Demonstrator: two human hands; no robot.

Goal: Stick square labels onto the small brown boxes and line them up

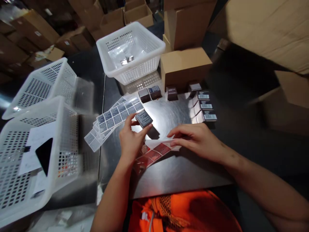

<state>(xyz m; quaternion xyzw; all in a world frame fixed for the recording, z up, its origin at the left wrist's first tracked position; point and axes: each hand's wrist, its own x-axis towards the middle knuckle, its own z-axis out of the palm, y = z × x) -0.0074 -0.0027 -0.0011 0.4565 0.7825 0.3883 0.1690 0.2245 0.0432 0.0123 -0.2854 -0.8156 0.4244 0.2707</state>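
Step in hand, as I judge it: labelling small boxes. My left hand (131, 138) holds one small dark box (144, 118) pinched between thumb and fingertips, tilted, its printed face up, raised just off the steel table (178, 174). My right hand (195, 139) lies flat, fingers together and extended, pressing on a sheet of red labels (154, 153) whose white backing edge curls up under my fingertips. I cannot tell whether a label is already lifted.

Next move, by my reckoning, calls for peeling one red label cleanly with the right fingertips and setting it square on a box face; the glossy carton offers little grip, so the left pinch must stay firm.

Materials: box is rigid card, rectangular, fine pale print on dark ground. Beyond my left fingers, fanned sheets of grey labels (116, 117), thin, flexible, gridded. Farther out, a row of similar boxes (154, 92); right of my fingertips, a stack with barcoded ends (205, 105). A white perforated plastic basket (131, 51) and a brown cardboard carton (184, 66) stand beyond. The table is brushed metal, reflective.
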